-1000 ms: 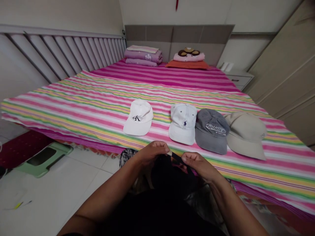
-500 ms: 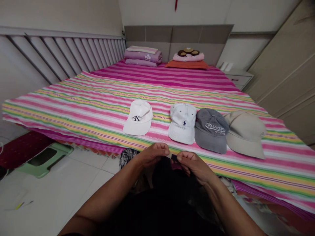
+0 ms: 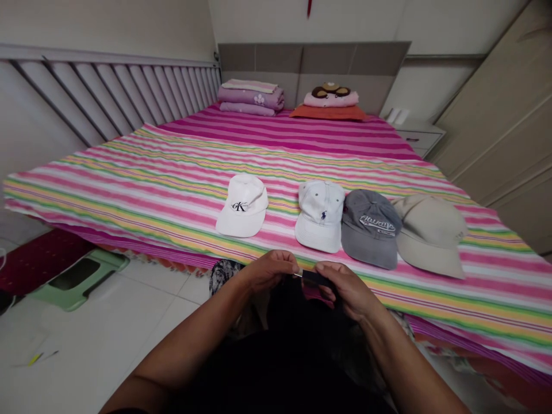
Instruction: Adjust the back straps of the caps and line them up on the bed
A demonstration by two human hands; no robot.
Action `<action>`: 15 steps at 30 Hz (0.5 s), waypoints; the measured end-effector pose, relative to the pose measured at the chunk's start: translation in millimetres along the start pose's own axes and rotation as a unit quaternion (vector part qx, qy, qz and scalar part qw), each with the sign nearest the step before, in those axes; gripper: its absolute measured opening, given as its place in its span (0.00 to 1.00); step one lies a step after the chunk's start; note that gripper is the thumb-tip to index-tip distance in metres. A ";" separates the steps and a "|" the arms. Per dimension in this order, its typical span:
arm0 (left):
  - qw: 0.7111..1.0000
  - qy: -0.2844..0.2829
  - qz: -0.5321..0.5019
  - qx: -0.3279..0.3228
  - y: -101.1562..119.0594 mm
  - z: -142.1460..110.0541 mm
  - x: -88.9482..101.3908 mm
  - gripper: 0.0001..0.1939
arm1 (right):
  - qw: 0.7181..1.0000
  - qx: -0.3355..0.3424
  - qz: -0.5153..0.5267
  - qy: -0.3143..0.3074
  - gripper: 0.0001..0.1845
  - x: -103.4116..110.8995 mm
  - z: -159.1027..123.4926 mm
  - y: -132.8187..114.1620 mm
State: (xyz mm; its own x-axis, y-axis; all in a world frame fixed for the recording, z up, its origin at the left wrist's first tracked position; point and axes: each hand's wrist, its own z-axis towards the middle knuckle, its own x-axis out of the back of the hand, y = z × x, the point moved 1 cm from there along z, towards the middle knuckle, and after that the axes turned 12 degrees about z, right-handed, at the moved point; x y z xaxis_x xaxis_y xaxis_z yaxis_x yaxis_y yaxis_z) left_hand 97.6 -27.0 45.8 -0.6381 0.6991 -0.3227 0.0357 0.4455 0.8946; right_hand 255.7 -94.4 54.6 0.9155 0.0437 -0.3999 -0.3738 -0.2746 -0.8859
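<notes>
Pinches black strap (image 3: 316, 278) in narrow grip at both ends, left hand (image 3: 271, 269) at pale tip, right hand (image 3: 351, 289) opposite, now baring dark length between.

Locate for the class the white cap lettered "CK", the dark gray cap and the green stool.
White "CK" cap (image 3: 247, 191), head view: the crown.
Dark gray cap (image 3: 369, 250), head view: the brim.
Green stool (image 3: 66, 298), head view: its near edge.

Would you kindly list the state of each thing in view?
Left hand, pinching
Right hand, pinching
Dark strap, held by both hands
White cap, crown up
Pale cap, crown up
Grey cap, crown up
Beige cap, crown up
Purple bedding, folded
Drawer, shut
Green stool, upright
</notes>
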 end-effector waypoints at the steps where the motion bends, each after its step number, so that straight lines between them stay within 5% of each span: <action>1: 1.000 0.000 0.001 0.005 0.2 0.2 0.1 0.10 | 1.000 0.001 0.002 -0.002 0.20 0.3 -0.1 -0.8; 15: 1.000 -0.002 -0.028 -0.011 -4.3 6.0 4.8 0.16 | 1.000 -0.010 0.022 0.018 0.18 2.4 0.3 -0.7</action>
State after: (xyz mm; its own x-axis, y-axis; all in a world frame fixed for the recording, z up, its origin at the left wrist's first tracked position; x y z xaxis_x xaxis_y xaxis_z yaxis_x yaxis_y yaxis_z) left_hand 99.0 -22.2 38.5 -0.6359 0.6758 -0.3727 -0.0158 0.4714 0.8818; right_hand 258.0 -93.8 54.3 0.9031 -0.0043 -0.4294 -0.4114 -0.2953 -0.8623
